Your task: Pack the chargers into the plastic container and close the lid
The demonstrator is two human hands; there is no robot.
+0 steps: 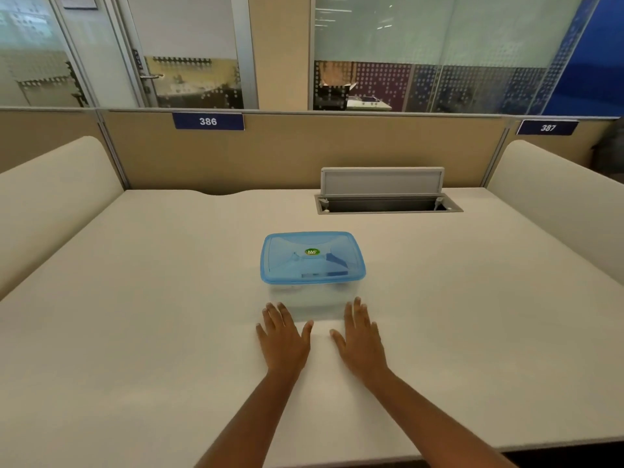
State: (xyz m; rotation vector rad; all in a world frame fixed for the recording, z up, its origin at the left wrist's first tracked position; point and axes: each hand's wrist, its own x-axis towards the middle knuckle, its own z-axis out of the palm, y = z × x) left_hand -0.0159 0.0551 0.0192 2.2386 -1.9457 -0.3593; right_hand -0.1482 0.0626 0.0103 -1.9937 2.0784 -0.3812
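A clear plastic container (312, 300) stands in the middle of the white desk with its translucent blue lid (312, 258) sitting on top. Dark shapes show faintly through the lid; I cannot tell what they are. My left hand (283, 336) lies flat on the desk just in front of the container's left corner, fingers spread, holding nothing. My right hand (359, 336) lies flat in front of the right corner, also spread and holding nothing. The fingertips of both hands reach close to the container's front wall. No loose charger shows on the desk.
A cable hatch (388, 202) with its grey flap raised is set into the desk (135, 315) behind the container to the right. Beige partitions (287, 153) close off the back and both sides. The desk's front edge runs near the bottom right.
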